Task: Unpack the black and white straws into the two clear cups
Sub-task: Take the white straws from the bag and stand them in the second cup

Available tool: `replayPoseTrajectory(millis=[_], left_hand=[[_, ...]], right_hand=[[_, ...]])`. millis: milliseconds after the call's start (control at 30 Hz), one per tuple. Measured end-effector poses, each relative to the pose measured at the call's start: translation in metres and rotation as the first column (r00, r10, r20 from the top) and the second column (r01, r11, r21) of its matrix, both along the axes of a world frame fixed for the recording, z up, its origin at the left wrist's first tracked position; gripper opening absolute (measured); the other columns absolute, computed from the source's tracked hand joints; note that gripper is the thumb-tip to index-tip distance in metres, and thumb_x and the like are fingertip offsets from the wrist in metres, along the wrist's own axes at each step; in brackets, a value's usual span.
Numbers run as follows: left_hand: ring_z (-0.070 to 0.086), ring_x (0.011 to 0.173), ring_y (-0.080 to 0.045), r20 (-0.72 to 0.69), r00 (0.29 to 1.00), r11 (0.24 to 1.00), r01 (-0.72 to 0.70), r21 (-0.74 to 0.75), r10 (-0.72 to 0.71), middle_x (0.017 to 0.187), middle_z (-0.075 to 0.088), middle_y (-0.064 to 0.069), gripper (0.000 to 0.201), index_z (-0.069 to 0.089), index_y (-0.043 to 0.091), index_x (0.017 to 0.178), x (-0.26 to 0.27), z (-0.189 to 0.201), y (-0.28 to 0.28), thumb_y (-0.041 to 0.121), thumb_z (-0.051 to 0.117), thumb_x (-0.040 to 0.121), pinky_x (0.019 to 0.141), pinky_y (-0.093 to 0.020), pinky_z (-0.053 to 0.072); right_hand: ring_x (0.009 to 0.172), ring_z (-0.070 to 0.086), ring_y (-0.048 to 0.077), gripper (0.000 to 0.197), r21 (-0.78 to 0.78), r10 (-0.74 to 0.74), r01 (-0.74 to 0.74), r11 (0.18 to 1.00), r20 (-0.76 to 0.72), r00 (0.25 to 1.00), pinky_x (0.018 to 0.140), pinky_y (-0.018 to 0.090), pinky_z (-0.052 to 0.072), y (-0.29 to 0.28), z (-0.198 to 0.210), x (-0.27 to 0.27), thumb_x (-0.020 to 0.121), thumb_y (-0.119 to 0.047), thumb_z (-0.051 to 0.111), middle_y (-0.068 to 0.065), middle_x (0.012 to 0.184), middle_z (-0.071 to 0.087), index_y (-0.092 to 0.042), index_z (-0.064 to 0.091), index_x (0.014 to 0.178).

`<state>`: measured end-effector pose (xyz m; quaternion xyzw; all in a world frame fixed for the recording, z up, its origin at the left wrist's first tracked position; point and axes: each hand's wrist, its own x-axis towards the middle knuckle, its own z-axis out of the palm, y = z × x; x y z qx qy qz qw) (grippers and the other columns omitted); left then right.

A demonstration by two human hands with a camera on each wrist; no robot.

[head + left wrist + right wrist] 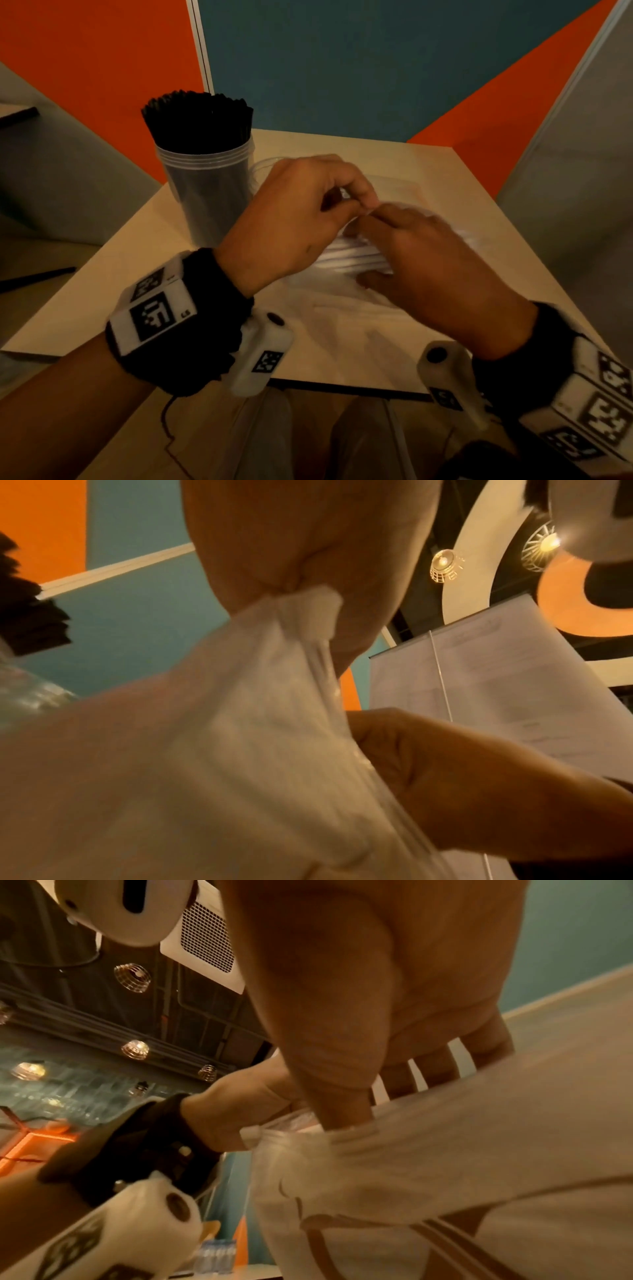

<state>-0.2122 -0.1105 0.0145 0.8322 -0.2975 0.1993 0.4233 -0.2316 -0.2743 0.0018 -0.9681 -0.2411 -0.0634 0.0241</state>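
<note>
A clear cup packed with black straws stands at the table's back left. Only the rim of a second clear cup shows behind my left hand. White straws lie in a clear plastic bag at the table's middle. My left hand pinches a bunched bit of the bag and pulls it up. My right hand pinches the same bag beside it, thumb on the plastic. The hands nearly touch.
More clear plastic lies flat on the light wooden table behind my hands. Loose black straws lie off the table at left. Orange and teal partitions stand close behind. The table's front edge is near my wrists.
</note>
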Motion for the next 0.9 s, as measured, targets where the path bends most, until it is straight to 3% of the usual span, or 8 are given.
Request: replayPoseTrajectory(millis=[167,300,400,500,567,633,733,900], left_hand=[[0.059,0.071,-0.009,0.067,0.997,1.000,0.027,-0.007,-0.027,0.085,0.063,0.007,0.016,0.072,0.016,0.085,0.031,-0.024,-0.033,0.001,0.065,0.083,0.068,-0.020,0.049],[0.058,0.074,-0.006,-0.045,0.997,0.990,0.072,0.120,-0.067,0.088,0.064,0.006,0.014,0.071,0.014,0.087,0.046,-0.061,-0.040,0.002,0.065,0.085,0.074,-0.027,0.050],[0.058,0.091,-0.004,-0.181,0.978,0.970,0.142,0.197,-0.106,0.103,0.064,0.008,0.017,0.066,0.021,0.104,0.042,-0.076,-0.026,0.020,0.066,0.088,0.084,-0.032,0.049],[0.046,0.115,0.002,-0.390,0.915,0.933,0.227,0.278,-0.107,0.131,0.048,0.016,0.079,0.038,0.040,0.132,0.033,-0.089,-0.007,0.042,0.082,0.067,0.097,-0.023,0.043],[0.034,0.126,0.000,-0.449,0.892,0.894,0.239,0.378,-0.049,0.144,0.032,0.017,0.110,0.015,0.046,0.143,0.030,-0.098,0.002,0.036,0.087,0.060,0.102,-0.021,0.033],[0.036,0.126,-0.003,-0.443,0.896,0.891,0.223,0.396,-0.028,0.142,0.034,0.015,0.102,0.014,0.041,0.145,0.034,-0.104,0.008,0.024,0.082,0.070,0.103,-0.022,0.034],[0.056,0.111,-0.014,-0.367,0.930,0.910,0.163,0.381,-0.013,0.126,0.057,0.003,0.065,0.038,0.029,0.136,0.043,-0.102,0.011,0.016,0.072,0.081,0.094,-0.034,0.047],[0.061,0.097,-0.015,-0.337,0.941,0.881,0.195,0.430,-0.043,0.110,0.067,-0.002,0.045,0.055,0.016,0.123,0.043,-0.093,0.010,0.017,0.073,0.081,0.085,-0.034,0.048]], right_hand=[[0.116,0.048,0.035,0.053,0.015,-0.174,0.174,0.985,0.115,0.978,0.092,0.046,0.037,-0.021,-0.024,0.014,0.078,-0.030,0.070,0.009,0.125,0.052,-0.021,0.051,0.127],[0.120,0.044,0.036,0.060,-0.045,-0.216,0.217,0.975,0.030,0.976,0.094,0.046,0.036,-0.027,-0.063,0.027,0.083,-0.036,0.065,0.012,0.130,0.049,-0.019,0.043,0.136],[0.122,0.043,0.033,0.059,-0.065,-0.225,0.223,0.973,-0.025,0.974,0.096,0.043,0.036,-0.031,-0.076,0.029,0.086,-0.044,0.060,0.009,0.133,0.047,-0.023,0.039,0.138],[0.118,0.046,0.032,0.050,-0.039,-0.224,0.222,0.974,-0.038,0.974,0.095,0.043,0.038,-0.034,-0.079,0.029,0.085,-0.042,0.060,0.007,0.129,0.050,-0.021,0.048,0.129],[0.117,0.047,0.033,0.046,-0.005,-0.213,0.213,0.977,-0.045,0.976,0.094,0.042,0.039,-0.034,-0.077,0.029,0.085,-0.038,0.062,0.007,0.128,0.050,-0.019,0.051,0.126],[0.117,0.046,0.032,0.046,0.017,-0.202,0.204,0.979,-0.056,0.978,0.094,0.041,0.039,-0.033,-0.076,0.028,0.087,-0.034,0.060,0.007,0.129,0.049,-0.019,0.048,0.128],[0.118,0.046,0.031,0.051,0.056,-0.119,0.122,0.991,-0.060,0.991,0.096,0.042,0.038,-0.026,-0.074,0.026,0.087,-0.032,0.060,0.007,0.129,0.049,-0.021,0.043,0.135],[0.094,0.059,0.035,0.032,0.151,0.018,-0.019,0.988,0.010,1.000,0.077,0.043,0.049,-0.013,-0.076,0.030,0.080,-0.020,0.066,0.011,0.104,0.061,-0.012,0.060,0.110]])
